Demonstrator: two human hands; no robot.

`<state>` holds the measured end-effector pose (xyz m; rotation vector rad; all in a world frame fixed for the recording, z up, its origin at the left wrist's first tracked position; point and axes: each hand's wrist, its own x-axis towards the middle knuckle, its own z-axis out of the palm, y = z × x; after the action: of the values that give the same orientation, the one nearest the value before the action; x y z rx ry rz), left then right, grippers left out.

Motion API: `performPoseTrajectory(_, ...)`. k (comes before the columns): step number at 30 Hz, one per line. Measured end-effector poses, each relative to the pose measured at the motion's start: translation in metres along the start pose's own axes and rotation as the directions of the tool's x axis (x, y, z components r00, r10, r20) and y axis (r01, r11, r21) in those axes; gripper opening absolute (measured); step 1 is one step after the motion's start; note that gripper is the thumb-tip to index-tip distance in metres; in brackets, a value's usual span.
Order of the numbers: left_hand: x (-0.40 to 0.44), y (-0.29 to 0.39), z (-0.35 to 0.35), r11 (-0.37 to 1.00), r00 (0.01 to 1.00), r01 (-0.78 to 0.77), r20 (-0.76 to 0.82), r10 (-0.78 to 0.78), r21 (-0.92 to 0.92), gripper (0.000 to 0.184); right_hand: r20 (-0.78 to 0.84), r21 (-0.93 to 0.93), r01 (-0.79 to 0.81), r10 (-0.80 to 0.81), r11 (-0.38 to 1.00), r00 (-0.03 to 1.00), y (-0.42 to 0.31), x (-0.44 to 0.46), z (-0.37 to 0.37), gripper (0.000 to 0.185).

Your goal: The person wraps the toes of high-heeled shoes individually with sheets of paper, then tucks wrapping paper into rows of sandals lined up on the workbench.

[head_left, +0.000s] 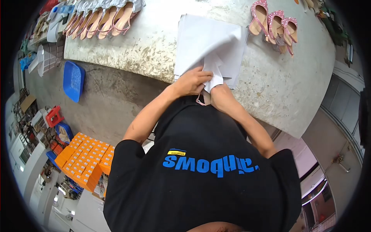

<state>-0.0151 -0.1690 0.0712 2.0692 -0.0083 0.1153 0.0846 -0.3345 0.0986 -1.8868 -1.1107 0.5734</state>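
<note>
At the table's near edge, my left hand [194, 81] pinches a sheet of white tissue paper [213, 69], fingers closed on it. Close beside it, my right hand [223, 96] is closed around a sandal [205, 98] partly covered by that paper; its fingertips are hidden. The sandal's beige sole and a pink strap show below the hands, near my black shirt. Under and beyond the hands lies a stack of white paper sheets [201, 34], its top sheet lifted and blurred.
Several pink glittery sandals [276, 25] stand at the right on the worn table [154, 50]. A row of paper-stuffed sandals [104, 21] lines the far left. A blue tray [74, 81] and stacked orange boxes [83, 158] are left of the table.
</note>
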Motion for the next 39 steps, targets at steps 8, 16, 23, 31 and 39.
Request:
performPoseTrajectory(8, 0.022, 0.010, -0.018, 0.945, 0.914, 0.325, 0.247, -0.322, 0.029, 0.037, 0.365, -0.087, -0.133, 0.156, 0.987, 0.918, 0.050, 0.067, -0.026, 0.075)
performPoseTrajectory(16, 0.030, -0.050, -0.062, 0.849, 0.825, 0.521, -0.199, -0.528, -0.092, 0.053, 0.189, -0.511, 0.217, -0.137, 0.832, 0.972, 0.021, 0.056, 0.001, 0.085)
performPoseTrajectory(23, 0.016, -0.051, -0.026, 0.854, 0.977, -0.147, -0.061, 0.204, 0.500, 0.067, 0.078, -0.482, 0.028, 0.011, 0.876, 0.997, 0.043, 0.028, 0.021, 0.073)
performPoseTrajectory(31, 0.064, -0.040, -0.030, 0.722, 0.954, -0.274, 0.273, 0.121, 0.635, 0.043, 0.092, -0.410, -0.125, 0.178, 0.904, 0.980, 0.051, 0.054, 0.014, 0.053)
performPoseTrajectory(39, 0.069, -0.046, 0.012, 0.774, 0.996, 0.017, 0.057, -0.069, 0.633, 0.038, 0.149, -0.203, -0.564, 0.595, 0.800, 0.790, 0.018, 0.030, 0.019, 0.051)
